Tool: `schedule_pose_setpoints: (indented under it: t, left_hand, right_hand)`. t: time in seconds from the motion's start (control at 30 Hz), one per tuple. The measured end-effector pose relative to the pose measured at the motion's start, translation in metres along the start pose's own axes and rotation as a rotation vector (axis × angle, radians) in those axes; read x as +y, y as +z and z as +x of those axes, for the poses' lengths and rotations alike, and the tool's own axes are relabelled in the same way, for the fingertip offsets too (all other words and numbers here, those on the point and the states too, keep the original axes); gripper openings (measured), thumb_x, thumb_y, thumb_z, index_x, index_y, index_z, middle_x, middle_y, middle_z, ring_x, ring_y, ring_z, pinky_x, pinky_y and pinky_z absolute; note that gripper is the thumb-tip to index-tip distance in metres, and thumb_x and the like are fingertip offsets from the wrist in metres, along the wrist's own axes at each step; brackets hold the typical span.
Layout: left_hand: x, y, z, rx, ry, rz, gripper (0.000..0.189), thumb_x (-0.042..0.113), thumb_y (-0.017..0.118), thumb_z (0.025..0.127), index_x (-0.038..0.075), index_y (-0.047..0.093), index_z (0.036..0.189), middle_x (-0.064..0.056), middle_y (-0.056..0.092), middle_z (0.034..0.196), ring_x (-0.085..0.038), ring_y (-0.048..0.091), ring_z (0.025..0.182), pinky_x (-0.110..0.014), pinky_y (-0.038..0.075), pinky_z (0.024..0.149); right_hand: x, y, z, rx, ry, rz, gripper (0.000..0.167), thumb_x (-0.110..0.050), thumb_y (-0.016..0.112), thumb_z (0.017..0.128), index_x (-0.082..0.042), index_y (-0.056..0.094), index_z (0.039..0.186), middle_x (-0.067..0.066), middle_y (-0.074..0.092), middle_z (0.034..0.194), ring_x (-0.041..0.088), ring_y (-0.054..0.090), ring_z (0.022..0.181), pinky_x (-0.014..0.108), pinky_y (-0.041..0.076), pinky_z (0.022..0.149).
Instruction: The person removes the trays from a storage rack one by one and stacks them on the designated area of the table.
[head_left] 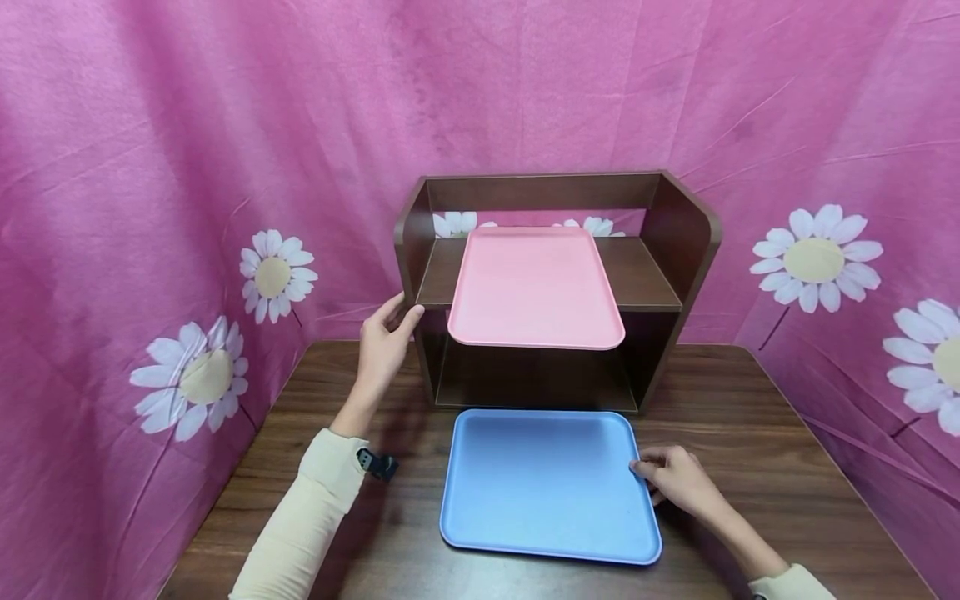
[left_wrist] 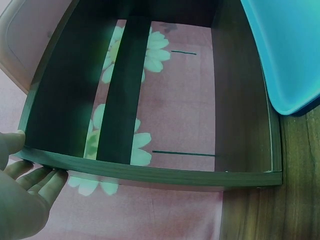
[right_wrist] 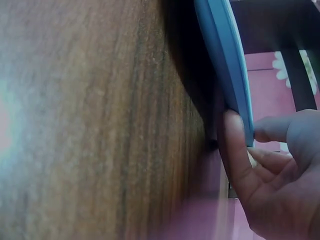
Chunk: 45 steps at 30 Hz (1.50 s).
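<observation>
A brown two-tier shelf (head_left: 540,190) stands on the table. My left hand (head_left: 384,346) holds its left side panel near the middle board; in the left wrist view the thumb is on one face of the panel (left_wrist: 150,172) and the fingers on the other. On the middle board lies a pink tray (head_left: 536,287), its near end jutting out past the front edge. A blue tray (head_left: 551,487) is in front of the shelf. Its right rim is pinched by my right hand (head_left: 678,479), and the right wrist view shows fingers on both faces of the rim (right_wrist: 232,75).
The shelf's lower compartment (head_left: 536,379) opens toward me, just behind the blue tray. Dark wood-grain table (head_left: 720,417) extends on both sides of the shelf. A pink curtain with white daisies (head_left: 315,125) hangs behind and at the sides.
</observation>
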<state>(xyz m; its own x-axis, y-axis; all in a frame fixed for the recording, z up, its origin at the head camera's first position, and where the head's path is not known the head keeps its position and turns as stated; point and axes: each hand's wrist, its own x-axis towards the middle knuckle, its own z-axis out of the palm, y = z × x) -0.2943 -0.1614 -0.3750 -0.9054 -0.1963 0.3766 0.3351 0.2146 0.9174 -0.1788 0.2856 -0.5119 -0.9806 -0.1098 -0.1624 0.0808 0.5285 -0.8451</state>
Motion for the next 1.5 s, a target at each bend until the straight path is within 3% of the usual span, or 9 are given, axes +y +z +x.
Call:
schedule_pose_setpoints:
  t: [0.2, 0.47, 1.03, 1.37, 1.5]
  left_hand:
    - [0.001, 0.001, 0.0, -0.003, -0.011, 0.004, 0.048, 0.02, 0.075, 0.102, 0.002, 0.064, 0.145, -0.02, 0.07, 0.139, -0.008, 0.071, 0.101, -0.015, 0.059, 0.069]
    - [0.002, 0.001, 0.0, -0.007, 0.006, -0.002, 0.045, 0.019, 0.075, 0.102, 0.003, 0.066, 0.143, -0.019, 0.072, 0.136, 0.003, 0.069, 0.093, -0.017, 0.06, 0.069]
    - [0.001, 0.001, 0.0, -0.006, 0.004, -0.01, 0.045, 0.018, 0.074, 0.103, 0.003, 0.066, 0.144, -0.019, 0.072, 0.137, 0.006, 0.068, 0.089, -0.015, 0.058, 0.068]
    - [0.0, 0.001, 0.0, -0.004, 0.003, -0.002, 0.044, 0.019, 0.074, 0.103, 0.003, 0.066, 0.143, -0.019, 0.072, 0.137, 0.004, 0.067, 0.085, -0.019, 0.06, 0.069]
    - [0.0, 0.001, 0.0, -0.003, 0.003, -0.008, 0.044, 0.018, 0.074, 0.103, 0.003, 0.066, 0.143, -0.019, 0.072, 0.138, 0.004, 0.067, 0.086, -0.015, 0.058, 0.067]
  right_hand:
    - [-0.005, 0.005, -0.001, 0.094, 0.024, -0.128, 0.02, -0.011, 0.073, 0.099, 0.005, 0.078, 0.108, 0.004, 0.07, 0.071, 0.018, 0.069, 0.057, 0.032, 0.061, 0.051]
    - [-0.009, 0.007, 0.001, 0.157, -0.017, -0.263, 0.014, -0.012, 0.078, 0.096, 0.002, 0.076, 0.096, 0.001, 0.069, 0.071, 0.016, 0.066, 0.051, 0.029, 0.057, 0.047]
    - [-0.01, 0.007, 0.003, 0.135, 0.04, -0.237, 0.015, -0.009, 0.077, 0.095, 0.003, 0.068, 0.094, 0.004, 0.063, 0.073, 0.017, 0.068, 0.054, 0.03, 0.06, 0.048]
    - [-0.009, 0.007, 0.0, 0.133, 0.021, -0.218, 0.014, -0.009, 0.076, 0.096, 0.003, 0.068, 0.095, 0.004, 0.065, 0.072, 0.017, 0.068, 0.054, 0.03, 0.06, 0.048]
    - [-0.008, 0.007, 0.0, 0.14, 0.013, -0.217, 0.014, -0.01, 0.076, 0.096, 0.002, 0.069, 0.094, 0.003, 0.065, 0.071, 0.017, 0.068, 0.053, 0.029, 0.059, 0.048]
